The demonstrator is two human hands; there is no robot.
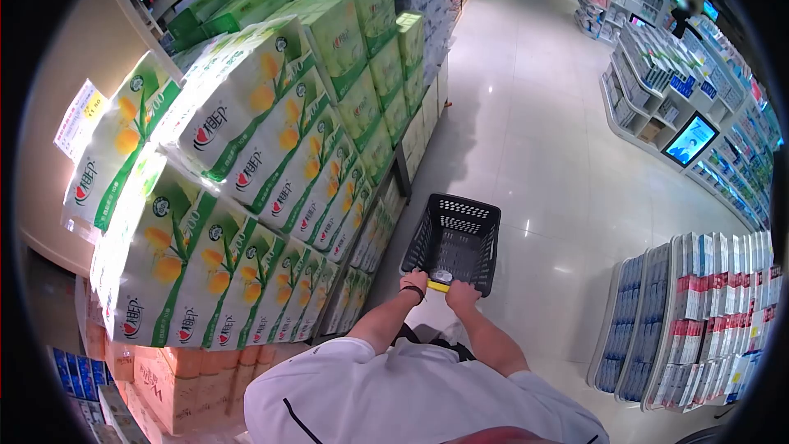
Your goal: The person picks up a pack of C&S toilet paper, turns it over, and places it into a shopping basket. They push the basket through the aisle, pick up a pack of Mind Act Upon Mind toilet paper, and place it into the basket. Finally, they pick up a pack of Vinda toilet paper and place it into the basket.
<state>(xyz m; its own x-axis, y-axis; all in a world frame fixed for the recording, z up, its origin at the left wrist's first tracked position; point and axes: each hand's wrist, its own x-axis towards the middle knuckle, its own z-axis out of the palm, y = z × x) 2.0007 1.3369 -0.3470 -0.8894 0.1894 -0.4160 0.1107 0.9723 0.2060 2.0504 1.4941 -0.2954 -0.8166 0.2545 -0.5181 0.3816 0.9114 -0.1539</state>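
A black plastic shopping cart [457, 205] with perforated walls stands in front of me on the pale floor. Its handle [438, 286] shows a yellow strip between my hands. My left hand [413, 281], with a dark band at the wrist, is closed around the left part of the handle. On the right part, my right hand [463, 293] is wrapped round the same bar. Just beyond the yellow strip is a small greyish shiny patch that I cannot make out.
Stacked tissue packs [271, 148] rise close on my left, with green packs [353, 57] farther along. A rack of boxed goods [694, 321] stands at the right. Beyond it are white shelves with a lit screen [690, 140]. The tiled aisle [526, 115] runs ahead; people are far off.
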